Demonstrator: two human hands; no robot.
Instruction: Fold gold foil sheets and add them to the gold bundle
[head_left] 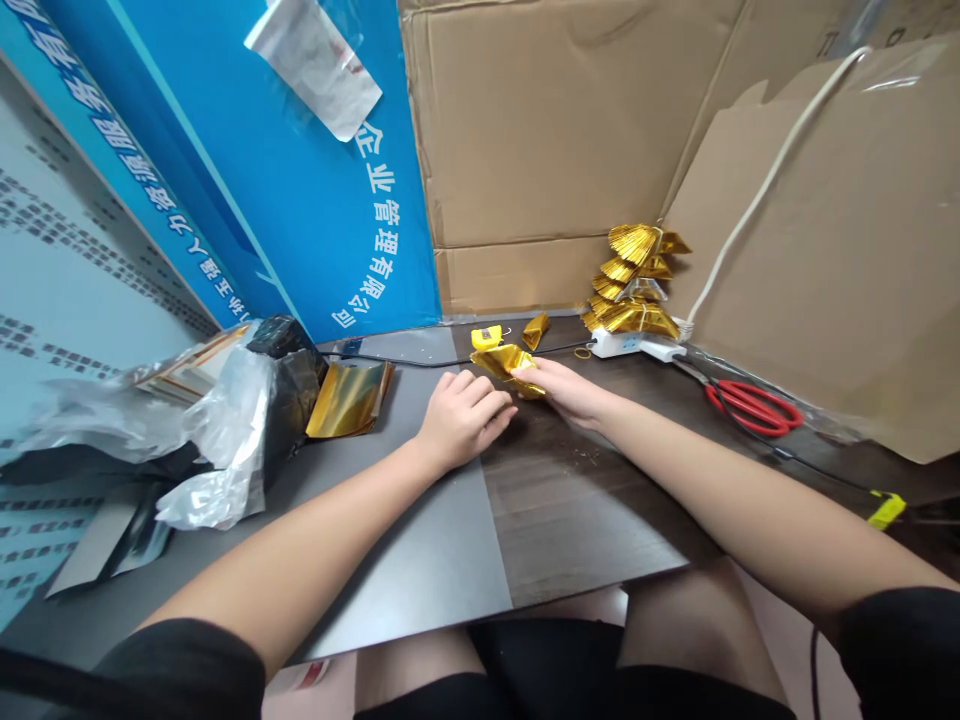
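Two hands (465, 420), one crumpled gold foil (499, 362)

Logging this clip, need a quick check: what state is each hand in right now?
Left hand: open, loosely curled, empty, resting on the grey mat.
Right hand: holding the folded gold foil.

1. Looks like a makeshift craft workspace to me, pretty bare-bones.
2. Big cardboard sheets (547, 130) are standing around the back of the desk (570, 500) like walls.
3. A blue company banner (285, 170) with Chinese lettering leans up on the left.
4. A power strip (630, 345) and red scissors (752, 408) sit right on the desk.
5. Folded gold foil pieces (634, 280) are piled by the cardboard.
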